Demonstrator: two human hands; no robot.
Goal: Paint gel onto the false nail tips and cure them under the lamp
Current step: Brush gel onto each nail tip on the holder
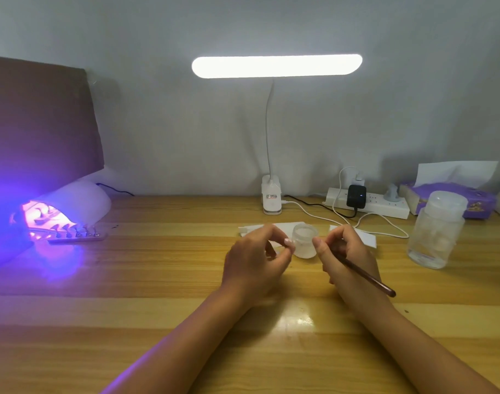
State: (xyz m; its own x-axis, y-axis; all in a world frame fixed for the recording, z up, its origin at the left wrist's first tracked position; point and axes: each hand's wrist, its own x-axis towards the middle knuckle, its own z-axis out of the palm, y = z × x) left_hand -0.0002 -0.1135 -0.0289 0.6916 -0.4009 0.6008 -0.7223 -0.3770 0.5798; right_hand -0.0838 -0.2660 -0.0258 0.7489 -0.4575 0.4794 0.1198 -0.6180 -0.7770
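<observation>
A small frosted gel jar (305, 240) stands open on the wooden desk (163, 280) between my hands. My left hand (257, 260) has its fingers curled beside the jar's left wall; what it pinches is too small to tell. My right hand (348, 257) grips a thin dark brush (368, 275), handle pointing back right, its tip hidden by my fingers near the jar. At the far left a white curing lamp (72, 206) glows violet. A strip holding several nail tips (76, 236) lies half under it.
A white desk lamp (271, 200) stands lit at the back centre. Behind the jar lie white paper pieces (365, 240). A power strip (368, 206) with cables, a clear plastic jar (436, 231) and a purple tissue pack (447, 194) occupy the back right.
</observation>
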